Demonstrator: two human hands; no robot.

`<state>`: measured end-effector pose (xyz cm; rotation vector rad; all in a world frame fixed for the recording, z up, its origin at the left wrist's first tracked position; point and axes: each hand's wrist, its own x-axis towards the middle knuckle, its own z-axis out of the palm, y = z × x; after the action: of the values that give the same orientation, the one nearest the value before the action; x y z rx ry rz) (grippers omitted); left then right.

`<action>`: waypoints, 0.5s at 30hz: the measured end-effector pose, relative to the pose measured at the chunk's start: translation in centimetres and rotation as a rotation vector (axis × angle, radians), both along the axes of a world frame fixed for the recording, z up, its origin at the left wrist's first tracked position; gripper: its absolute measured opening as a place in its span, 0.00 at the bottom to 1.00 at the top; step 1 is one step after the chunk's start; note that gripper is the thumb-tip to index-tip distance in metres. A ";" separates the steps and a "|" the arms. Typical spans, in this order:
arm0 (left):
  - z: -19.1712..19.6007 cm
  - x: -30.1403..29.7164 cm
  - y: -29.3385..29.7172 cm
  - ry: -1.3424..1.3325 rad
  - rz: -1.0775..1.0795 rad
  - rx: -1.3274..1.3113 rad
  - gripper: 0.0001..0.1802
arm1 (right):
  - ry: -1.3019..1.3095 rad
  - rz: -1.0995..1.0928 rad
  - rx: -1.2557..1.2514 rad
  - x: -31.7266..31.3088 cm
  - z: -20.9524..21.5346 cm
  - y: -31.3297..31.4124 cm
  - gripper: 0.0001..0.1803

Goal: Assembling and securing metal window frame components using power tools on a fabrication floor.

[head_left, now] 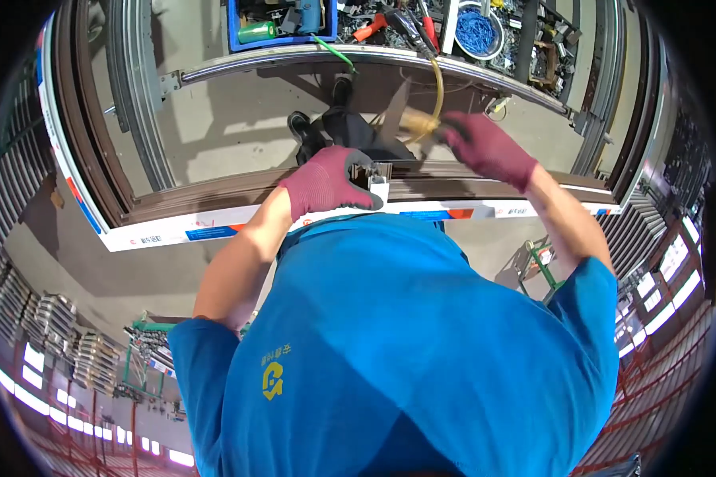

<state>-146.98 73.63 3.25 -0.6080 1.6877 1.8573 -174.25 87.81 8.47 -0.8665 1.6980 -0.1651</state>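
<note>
My left hand (332, 184), in a maroon glove with dark fingertips, curls around a short metal profile piece (379, 184) with a white face. That piece sits against the near bar of a large brown frame (485, 188). To the right, my right hand (492, 153), gloved alike, is closed on the yellowish handle of a hammer (418, 122). Its grey head, smeared by motion, is over the frame opening, above and right of the profile piece. My right fingers are partly blurred.
Beyond the frame, a rail-edged bench holds a blue bin (282, 41), a bowl of blue screws (477, 33) and red-handled tools (371, 29). A yellow hose (439, 86) hangs down from it. Printed white film (163, 238) covers the frame's near edge. Several profiles are stacked at left.
</note>
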 end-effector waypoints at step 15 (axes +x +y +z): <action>-0.9 -2.4 1.0 0.025 0.333 -0.094 0.26 | -0.167 -0.261 0.020 5.2 0.8 0.1 0.56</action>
<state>-149.34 74.64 2.34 -0.9575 1.7844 2.0238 -169.01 87.91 9.31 -0.5964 1.6467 -0.3854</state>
